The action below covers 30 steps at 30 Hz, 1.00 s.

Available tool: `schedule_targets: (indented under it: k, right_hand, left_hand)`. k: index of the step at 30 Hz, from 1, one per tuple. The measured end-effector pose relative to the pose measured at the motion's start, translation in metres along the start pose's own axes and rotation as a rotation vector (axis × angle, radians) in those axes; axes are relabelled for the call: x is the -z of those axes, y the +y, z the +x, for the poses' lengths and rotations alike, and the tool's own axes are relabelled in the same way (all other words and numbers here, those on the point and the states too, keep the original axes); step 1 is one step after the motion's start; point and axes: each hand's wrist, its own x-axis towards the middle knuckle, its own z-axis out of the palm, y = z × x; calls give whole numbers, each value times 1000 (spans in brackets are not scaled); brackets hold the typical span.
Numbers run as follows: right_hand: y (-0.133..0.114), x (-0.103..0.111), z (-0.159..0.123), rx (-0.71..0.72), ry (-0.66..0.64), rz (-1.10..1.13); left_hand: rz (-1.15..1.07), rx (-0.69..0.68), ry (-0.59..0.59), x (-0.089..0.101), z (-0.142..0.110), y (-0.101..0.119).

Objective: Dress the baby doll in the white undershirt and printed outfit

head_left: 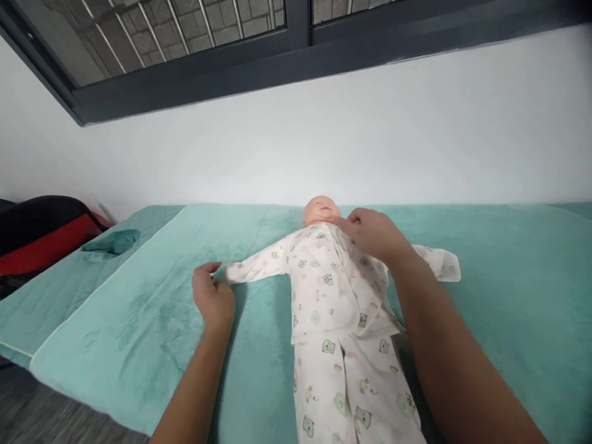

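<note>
A baby doll lies on its back, dressed in a white long-sleeved top and white trousers, both printed with small green and brown animals. At the doll's neckline, my right hand is closed with its fingertips at the collar; the hand partly covers the shoulder on that side. My left hand rests beside the cuff of the stretched-out left-side sleeve, thumb and forefinger curved and apart. The right-side sleeve lies flat behind my right forearm. The doll's hands are not visible.
A green plush cover lies under the doll, against a white wall. Above is a dark window frame with metal bars outside. At the far left stands a black and red item, with crumpled green cloth nearby.
</note>
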Motion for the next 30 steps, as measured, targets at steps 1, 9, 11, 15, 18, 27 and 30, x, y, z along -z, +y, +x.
schedule_targets:
  k: [1, 9, 11, 15, 18, 27, 30]
  right_hand:
    - [-1, -1, -1, -1, -43, -20]
    - [-15, -11, -4, 4, -87, -219]
    - [-11, -13, 0, 8, -74, -202]
    - [0, -15, 13, -14, -63, 48]
    - [2, -17, 19, -34, -50, 318]
    - [-2, -32, 17, -117, -109, 769]
    - [5, -34, 20, -128, -150, 855]
  left_hand:
    - [-22, -32, 33, 2, -1, 5]
    - [-406, -110, -332, -34, 0, 123]
    - [-443, -107, -434, -54, 8, 157]
    - [-357, -116, -689, -76, 22, 192]
    - [-398, -73, -698, -78, 24, 195]
    - [-799, 261, -720, -70, 27, 195]
    - [-834, 259, -755, -72, 28, 194]
